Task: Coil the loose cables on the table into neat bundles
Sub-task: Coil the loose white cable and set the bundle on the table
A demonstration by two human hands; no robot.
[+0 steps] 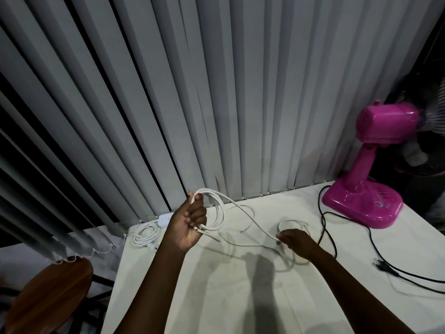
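My left hand [189,221] is raised above the white table [228,297], fist shut around several loops of a white cable [220,213]. A loose strand runs from those loops down to my right hand [295,241], which pinches it low over the table. More slack of the same white cable lies in loose rings [292,257] partly hidden under my right hand. A second white cable [144,235] lies coiled at the table's far left corner beside a white power strip [165,219].
A pink desk fan [368,169] stands at the back right. Its black cord [323,227] snakes over the table to a black plug [382,266] near the right edge. Grey vertical blinds [216,92] hang behind the table. A brown wooden chair [48,295] sits at lower left.
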